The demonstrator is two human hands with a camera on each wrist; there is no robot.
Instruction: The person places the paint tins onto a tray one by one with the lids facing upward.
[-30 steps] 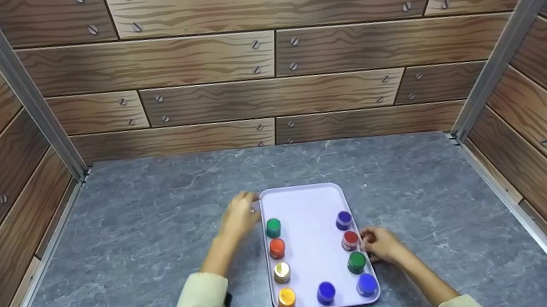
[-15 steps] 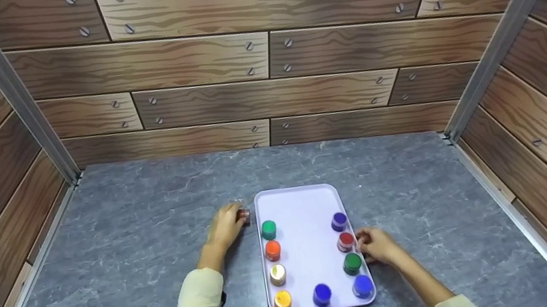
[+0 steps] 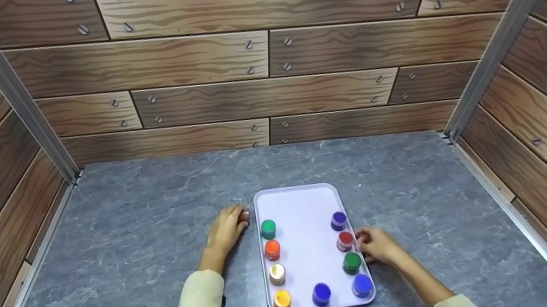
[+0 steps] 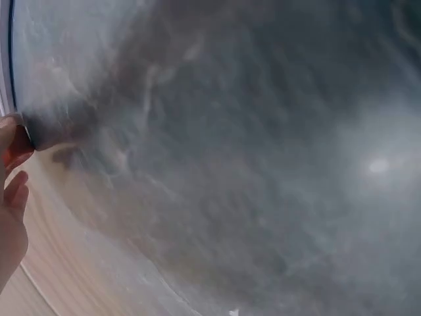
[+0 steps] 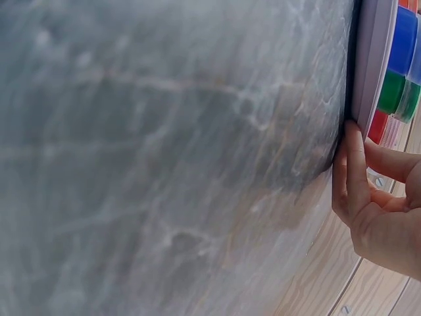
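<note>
Left wrist view is mostly blurred grey table (image 4: 263, 164); only fingertips at its left edge with a dark-red bit between them, hard to make out; in head view my left hand (image 3: 225, 228) covers a small jar (image 3: 244, 215), just a reddish sliver showing at the hand's 2 o'clock, on the table just off the tray (image 3: 296, 202) near its 10 o'clock corner; fingers curl round the jar, palm down; sleeve runs back toward 6 o'clock, cut off at the frame bottom.

My right hand (image 3: 375, 245) sits at the tray's 3 o'clock edge; right wrist view shows fingers (image 5: 352, 164) pressed against the tray rim (image 5: 371, 59), lightly bent; head view has the fingertips right next to the red jar (image 3: 344, 241); I cannot tell if they touch or pinch it; most of that jar is hidden in the wrist view, only red, green and blue slivers at the frame's edge.

On the tray, left column from 12 to 6: green (image 3: 268, 229), orange (image 3: 272, 250), pale (image 3: 277, 273), yellow (image 3: 281, 301); right column: purple (image 3: 338, 220), the red one, a second green (image 3: 352, 263), blue (image 3: 362, 285); another blue (image 3: 321, 295) at 6 o'clock; all upright, apart from each other.
</note>
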